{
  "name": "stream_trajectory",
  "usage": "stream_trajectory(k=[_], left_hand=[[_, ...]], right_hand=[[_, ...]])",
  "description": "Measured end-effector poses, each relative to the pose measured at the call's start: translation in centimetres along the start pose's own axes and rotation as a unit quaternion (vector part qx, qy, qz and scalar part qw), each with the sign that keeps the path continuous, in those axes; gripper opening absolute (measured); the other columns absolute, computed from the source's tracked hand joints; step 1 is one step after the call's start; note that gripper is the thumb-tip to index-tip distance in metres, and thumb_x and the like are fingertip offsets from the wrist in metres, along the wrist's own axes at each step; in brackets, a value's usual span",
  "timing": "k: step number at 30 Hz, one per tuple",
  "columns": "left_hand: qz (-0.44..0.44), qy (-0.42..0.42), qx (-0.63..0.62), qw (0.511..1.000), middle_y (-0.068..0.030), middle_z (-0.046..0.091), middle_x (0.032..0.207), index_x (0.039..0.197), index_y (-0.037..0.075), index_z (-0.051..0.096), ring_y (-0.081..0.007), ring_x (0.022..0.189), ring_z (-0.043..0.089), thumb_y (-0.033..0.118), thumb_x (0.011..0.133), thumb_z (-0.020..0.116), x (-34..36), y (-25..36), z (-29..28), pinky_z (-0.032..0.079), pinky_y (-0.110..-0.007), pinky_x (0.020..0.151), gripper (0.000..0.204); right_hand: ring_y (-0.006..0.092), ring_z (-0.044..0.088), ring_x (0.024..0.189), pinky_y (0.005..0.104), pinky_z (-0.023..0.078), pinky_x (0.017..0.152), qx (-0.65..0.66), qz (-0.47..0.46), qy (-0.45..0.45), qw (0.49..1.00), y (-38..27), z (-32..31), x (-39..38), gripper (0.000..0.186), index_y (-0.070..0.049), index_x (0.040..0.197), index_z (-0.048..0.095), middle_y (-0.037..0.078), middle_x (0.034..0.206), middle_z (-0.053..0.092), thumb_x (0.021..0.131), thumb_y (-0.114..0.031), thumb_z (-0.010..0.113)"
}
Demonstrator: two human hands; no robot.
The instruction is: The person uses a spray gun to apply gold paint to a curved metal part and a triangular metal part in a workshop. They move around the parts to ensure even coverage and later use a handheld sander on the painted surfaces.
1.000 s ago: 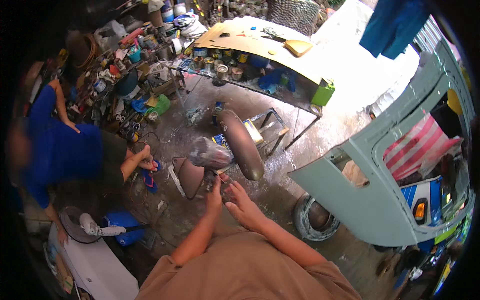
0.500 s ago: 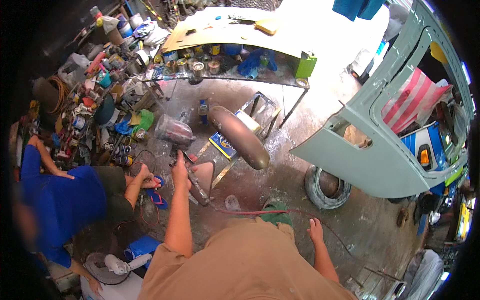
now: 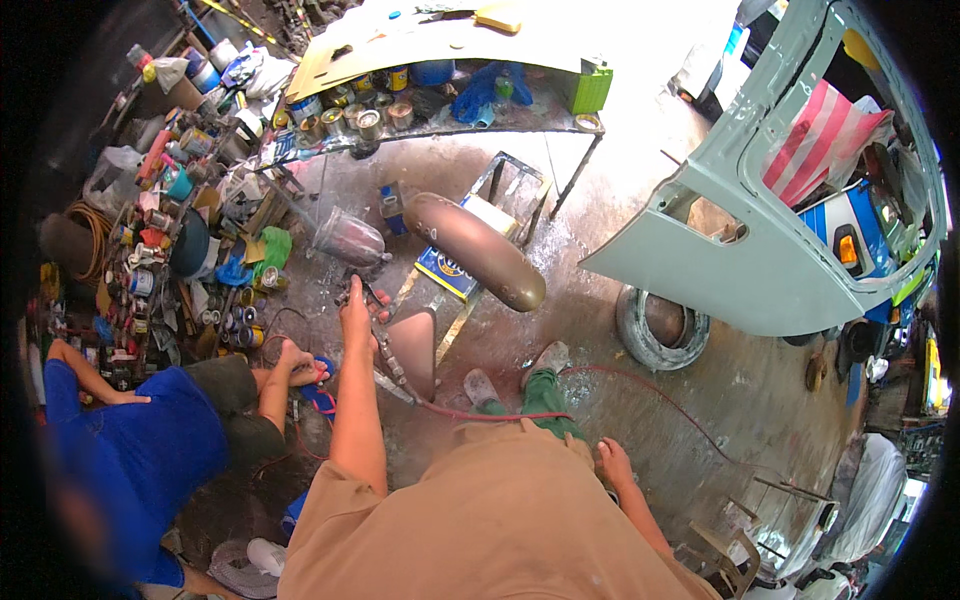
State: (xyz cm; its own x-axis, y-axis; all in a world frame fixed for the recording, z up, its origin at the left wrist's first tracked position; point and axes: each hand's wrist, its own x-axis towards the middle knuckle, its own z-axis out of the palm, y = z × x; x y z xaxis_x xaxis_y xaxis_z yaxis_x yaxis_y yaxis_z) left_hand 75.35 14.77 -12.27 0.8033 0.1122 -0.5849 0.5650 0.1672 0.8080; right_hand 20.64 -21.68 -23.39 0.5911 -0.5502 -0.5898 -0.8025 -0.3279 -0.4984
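Observation:
My left hand [image 3: 355,315] is closed on a spray gun [image 3: 364,282], its cloudy cup [image 3: 345,237] tilted above it and a red hose [image 3: 480,415] trailing from below. Just right of the cup, a long rounded bronze-brown part [image 3: 470,250] lies over a yellow-and-blue box [image 3: 440,272] on a metal stand [image 3: 498,160]. A flat brown panel [image 3: 412,350] is beneath the gun. My right hand [image 3: 613,462] hangs low at my right side, open with loosely bent fingers and nothing visible in it.
A person in blue [image 3: 135,455] reclines at left, beside piled cans and clutter [image 3: 180,270]. A cardboard-topped bench [image 3: 350,35] holds paint cans at the back. A grey vehicle body [image 3: 750,280] stands right, near a tire [image 3: 635,355] on the floor.
My hands were close together at the middle; my left has moved up and left with the spray gun, my right down to my side. The view has shifted, showing my feet and more hose.

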Motion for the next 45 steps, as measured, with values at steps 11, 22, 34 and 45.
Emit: stream_trajectory(k=[11, 22, 34, 45], left_hand=[[-0.027, -0.124, 0.066, 0.99, -0.0078, 0.071, 0.089, 0.115, 0.01, 0.065, -0.0182, 0.076, 0.07, 0.051, 0.1, 0.059, -6.0, 1.2, 1.0, 0.049, -0.029, 0.051, 0.044], [0.073, 0.058, 0.021, 0.995, -0.0114, 0.072, 0.096, 0.12, -0.001, 0.063, -0.0211, 0.08, 0.072, 0.048, 0.097, 0.064, 3.5, 1.5, 2.1, 0.054, -0.032, 0.051, 0.054], [0.062, -0.078, 0.174, 0.98, -0.0028, 0.069, 0.081, 0.099, 0.008, 0.067, -0.0139, 0.066, 0.065, 0.037, 0.098, 0.064, -7.5, -2.5, 0.3, 0.052, -0.03, 0.046, 0.029], [0.13, -0.045, 0.191, 0.972, -0.0011, 0.068, 0.085, 0.114, 0.005, 0.067, -0.0092, 0.069, 0.063, 0.029, 0.102, 0.061, -9.6, -6.9, 0.6, 0.051, -0.025, 0.048, 0.028]], right_hand=[[0.0226, 0.071, 0.079, 0.0346, 0.057, 0.074, 0.036, 0.021, 0.034, 0.999, 3.1, 0.4, 1.6, 0.047, 0.001, 0.132, 0.059, 0.016, 0.115, 0.07, 0.102, -0.034, 0.056], [0.0217, 0.07, 0.085, 0.0331, 0.057, 0.072, 0.091, 0.051, 0.028, 0.994, 1.2, -0.3, 1.4, 0.044, 0.002, 0.131, 0.061, 0.016, 0.118, 0.068, 0.102, -0.032, 0.057], [0.0221, 0.07, 0.084, 0.0346, 0.058, 0.073, 0.041, 0.001, 0.022, 0.999, 4.1, -1.0, 2.0, 0.044, 0.0, 0.13, 0.062, 0.016, 0.115, 0.069, 0.103, -0.034, 0.057], [0.023, 0.071, 0.083, 0.0346, 0.056, 0.076, 0.047, -0.019, 0.008, 0.999, 3.3, -1.5, 2.6, 0.042, 0.0, 0.128, 0.062, 0.016, 0.111, 0.071, 0.103, -0.034, 0.056]])
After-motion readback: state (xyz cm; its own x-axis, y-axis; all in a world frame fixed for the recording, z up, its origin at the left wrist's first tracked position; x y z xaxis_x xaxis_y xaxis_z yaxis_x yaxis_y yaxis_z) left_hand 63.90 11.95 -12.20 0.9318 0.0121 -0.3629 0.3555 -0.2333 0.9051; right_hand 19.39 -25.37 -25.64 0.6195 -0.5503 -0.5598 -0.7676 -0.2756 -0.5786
